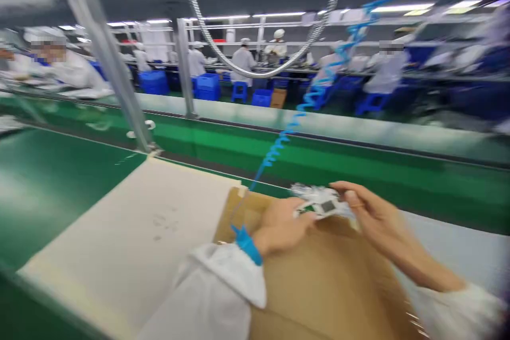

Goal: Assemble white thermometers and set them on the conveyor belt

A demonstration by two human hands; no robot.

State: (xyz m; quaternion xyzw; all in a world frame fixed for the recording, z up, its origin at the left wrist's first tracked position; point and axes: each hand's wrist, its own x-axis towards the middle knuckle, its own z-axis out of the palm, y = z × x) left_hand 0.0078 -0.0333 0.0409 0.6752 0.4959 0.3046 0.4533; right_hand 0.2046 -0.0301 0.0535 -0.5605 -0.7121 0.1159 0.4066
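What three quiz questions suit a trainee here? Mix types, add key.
1. Which wrist wears the blue band?
2. True or false: neither hand touches the white part.
3. Fill in: beneath the hands lies brown ____.

Key:
1. Left.
2. False; the left hand and right hand hold the white part.
3. Cardboard.

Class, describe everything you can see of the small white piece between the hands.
The small white piece looks like plastic, with a dark grey rectangle and, toward its left end, a green patch. Something shiny shows at its far edge, too blurred to identify. It slants in view over brown cardboard, the left hand gripping its left end and the right hand holding its right.
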